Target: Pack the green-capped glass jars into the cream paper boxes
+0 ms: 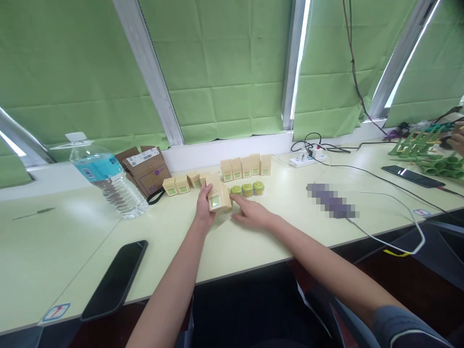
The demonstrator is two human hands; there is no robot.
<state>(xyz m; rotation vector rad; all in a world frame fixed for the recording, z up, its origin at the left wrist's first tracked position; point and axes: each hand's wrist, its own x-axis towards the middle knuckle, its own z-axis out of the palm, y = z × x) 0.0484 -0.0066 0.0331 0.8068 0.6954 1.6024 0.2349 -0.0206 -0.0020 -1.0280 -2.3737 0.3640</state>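
My left hand [204,205] grips a small beige box with a green label [219,197], standing on the pale table [253,241]. My right hand [251,213] lies on the table just right of that box, fingers stretched toward it, holding nothing. Behind the hands sit three small green-lidded jars [247,189] in a row. Further back stands a row of several upright beige boxes [246,166], and to the left lie three more beige boxes [181,184] on their sides.
A large water bottle [107,176] and a brown cardboard box [147,169] stand at the left. A black phone [116,279] lies near the front edge. A power strip [306,159], cables, another phone [413,176] and green plastic parts [427,152] occupy the right, with another person's hand [457,140].
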